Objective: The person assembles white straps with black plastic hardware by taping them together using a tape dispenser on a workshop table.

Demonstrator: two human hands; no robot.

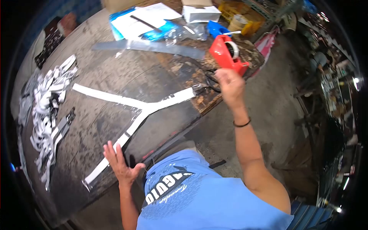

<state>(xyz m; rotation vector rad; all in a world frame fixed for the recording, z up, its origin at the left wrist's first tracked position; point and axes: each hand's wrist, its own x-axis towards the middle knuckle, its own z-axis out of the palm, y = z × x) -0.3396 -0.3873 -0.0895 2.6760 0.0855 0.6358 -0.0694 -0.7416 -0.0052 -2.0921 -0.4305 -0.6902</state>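
A white Y-shaped strap [147,108] lies spread on the dark worktable [92,115]. My left hand [122,165] rests with spread fingers over its lower arm, holding nothing. At the right, my right hand [231,86] is closed, thumb and fingers together, just below a red tape dispenser [222,51]; anything between its fingers is too small to make out. Black loops [212,81], perhaps scissor handles, lie beside that hand, near the strap's right end. A metal clip [86,185] shows at the strap's lower left end.
A pile of white and grey straps [48,96] covers the table's left side. Towards the back are a long grey strip [153,46], papers [142,23] on blue plastic, a white box [201,13], a blue dispenser [217,29] and a yellow basket [253,25].
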